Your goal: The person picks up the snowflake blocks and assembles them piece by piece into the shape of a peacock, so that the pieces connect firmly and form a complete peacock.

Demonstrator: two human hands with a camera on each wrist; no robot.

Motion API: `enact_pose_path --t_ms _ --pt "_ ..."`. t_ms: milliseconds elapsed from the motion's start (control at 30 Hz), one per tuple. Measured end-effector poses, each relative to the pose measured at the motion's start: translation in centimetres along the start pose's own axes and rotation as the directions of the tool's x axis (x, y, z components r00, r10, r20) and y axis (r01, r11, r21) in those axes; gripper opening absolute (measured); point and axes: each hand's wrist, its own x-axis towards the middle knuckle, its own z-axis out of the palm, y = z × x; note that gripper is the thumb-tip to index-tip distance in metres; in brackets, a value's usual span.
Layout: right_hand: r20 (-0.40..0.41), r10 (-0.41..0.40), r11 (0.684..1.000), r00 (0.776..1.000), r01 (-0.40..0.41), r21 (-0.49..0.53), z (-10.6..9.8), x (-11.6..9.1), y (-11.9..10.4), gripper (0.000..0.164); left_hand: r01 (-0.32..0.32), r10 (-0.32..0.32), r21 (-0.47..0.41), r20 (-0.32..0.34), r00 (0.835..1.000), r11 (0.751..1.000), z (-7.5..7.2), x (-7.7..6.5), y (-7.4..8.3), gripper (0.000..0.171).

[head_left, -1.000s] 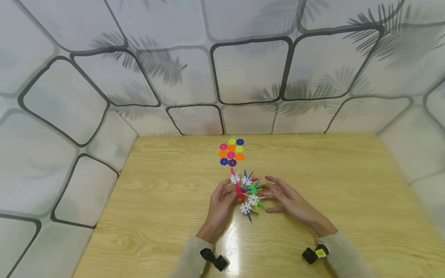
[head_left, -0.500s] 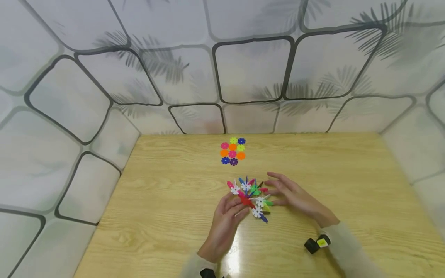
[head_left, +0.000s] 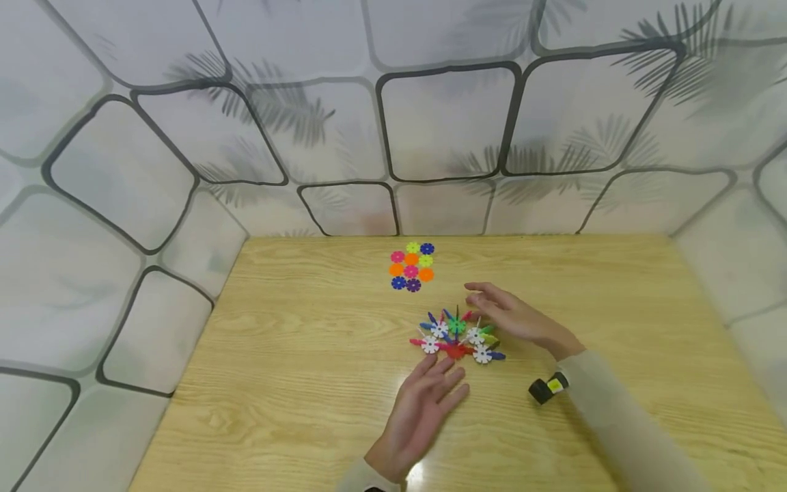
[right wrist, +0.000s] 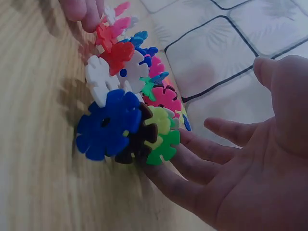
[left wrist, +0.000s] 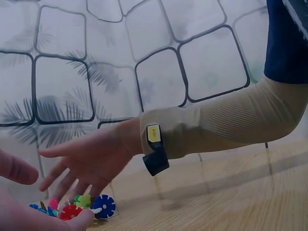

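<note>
A fan-shaped build of interlocking notched plastic discs (head_left: 456, 326) stands on the wooden table, with white, green, red and blue pieces joined edge to edge. My left hand (head_left: 420, 410) lies palm up at its near side, fingers extended close to the red disc (head_left: 456, 350). Beyond its right end, my right hand (head_left: 516, 316) has its fingers spread. In the right wrist view, those fingers pass behind a green disc (right wrist: 164, 146) and a blue disc (right wrist: 109, 125). Whether either hand touches the build, I cannot tell.
Flat loose discs (head_left: 410, 271) in orange, pink, yellow, blue and purple lie grouped farther back on the wooden table (head_left: 277, 362). A patterned wall covering (head_left: 443, 123) rises along the table's back edge and left side.
The disc build has turned and shifted to the right, its fan now pointing away from me. My left hand has let go and drawn nearer; my right hand has moved a little farther back.
</note>
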Motion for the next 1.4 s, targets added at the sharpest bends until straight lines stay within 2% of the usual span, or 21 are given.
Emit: enact_pose_path --t_ms 167,367,433,533,633,700,733,767,800,833,867,900,967,1000,1033,1100,1133,1167,1233,1333,1400 --pt "-0.033 0.012 0.995 0.999 -0.015 -0.094 0.1 1.0 1.0 0.066 0.028 -0.029 -0.064 -0.016 0.999 0.998 -1.2 1.1 -0.8 0.072" --pt "-0.107 -0.038 0.982 0.994 0.017 -0.188 0.1 0.3 0.8 0.06 0.104 -0.103 -0.049 0.014 0.995 0.993 -1.7 0.2 0.3 0.068" --pt "-0.126 -0.054 0.978 0.991 0.027 -0.207 -0.2 0.1 0.2 0.058 0.126 -0.126 0.002 0.032 0.992 0.992 -1.6 -0.3 1.6 0.063" --pt "-0.134 -0.089 0.972 0.987 0.057 -0.227 -0.9 0.5 -0.7 0.055 0.108 -0.116 0.109 0.063 0.991 0.988 -1.5 -0.4 4.5 0.049" --pt "-0.122 -0.128 0.963 0.984 0.094 -0.251 -1.9 1.9 -1.5 0.052 0.027 -0.045 0.242 0.071 0.996 0.97 -1.7 0.9 7.9 0.037" --pt "-0.11 -0.158 0.956 0.981 0.124 -0.266 -2.5 3.3 -2.1 0.05 -0.037 0.022 0.359 0.048 0.999 0.933 -1.8 2.5 10.2 0.034" --pt "-0.104 -0.173 0.95 0.979 0.138 -0.28 -2.7 4.2 -2.5 0.048 -0.067 0.057 0.44 0.035 0.998 0.896 -1.9 3.6 11.2 0.034" --pt "-0.097 -0.183 0.943 0.978 0.147 -0.298 -2.9 5.1 -2.8 0.046 -0.095 0.097 0.545 0.024 0.995 0.833 -2.0 4.6 12.2 0.035" --pt "-0.087 -0.196 0.935 0.977 0.16 -0.318 -2.9 6.0 -3.2 0.044 -0.114 0.138 0.656 0.015 0.99 0.746 -2.1 5.8 13.0 0.035" --pt "-0.074 -0.203 0.924 0.976 0.167 -0.343 -2.9 7.0 -3.6 0.042 -0.127 0.179 0.762 0.014 0.984 0.635 -2.3 6.9 13.8 0.035" --pt "-0.06 -0.202 0.915 0.977 0.167 -0.367 -2.9 8.0 -3.9 0.04 -0.129 0.213 0.853 0.021 0.977 0.506 -2.3 8.0 14.4 0.034" --pt "-0.046 -0.197 0.903 0.979 0.163 -0.398 -2.8 8.9 -4.1 0.038 -0.114 0.235 0.925 0.027 0.972 0.363 -2.4 9.1 14.8 0.032" --pt "-0.015 -0.172 0.881 0.985 0.147 -0.449 -2.5 10.8 -4.6 0.035 -0.057 0.264 0.995 0.034 0.964 0.081 -2.7 11.0 15.4 0.031" --pt "0.0 -0.159 0.87 0.987 0.14 -0.473 -2.3 11.6 -4.8 0.033 -0.028 0.269 0.999 0.036 0.963 -0.034 -2.8 11.9 15.5 0.03" --pt "0.008 -0.137 0.86 0.991 0.123 -0.496 -2.1 12.3 -4.9 0.032 0.003 0.267 0.992 0.032 0.963 -0.129 -2.8 12.6 15.5 0.03" --pt "0.024 -0.1 0.841 0.995 0.098 -0.532 -1.5 13.5 -5.1 0.029 0.071 0.264 0.963 0.0 0.964 -0.259 -2.8 13.8 15.3 0.032" --pt "0.025 -0.075 0.837 0.997 0.076 -0.542 -1.2 14.0 -5.2 0.027 0.101 0.273 0.947 -0.015 0.962 -0.304 -2.8 14.3 15.2 0.034" --pt "0.024 -0.057 0.827 0.998 0.061 -0.56 -1.0 14.3 -5.3 0.026 0.125 0.283 0.934 -0.027 0.959 -0.334 -2.8 14.7 15.1 0.034" --pt "0.014 -0.03 0.808 0.999 0.032 -0.589 -0.4 14.8 -5.2 0.026 0.173 0.305 0.918 -0.06 0.95 -0.357 -3.0 15.4 14.8 0.035" --pt "-0.012 0.002 0.791 1.0 -0.009 -0.611 0.2 14.9 -5.0 0.026 0.197 0.323 0.917 -0.081 0.943 -0.346 -4.6 17.2 14.3 0.038" --pt "-0.023 0.014 0.79 1.0 -0.025 -0.612 0.4 15.0 -4.9 0.027 0.197 0.308 0.933 -0.1 0.946 -0.301 -5.5 18.0 14.4 0.037"
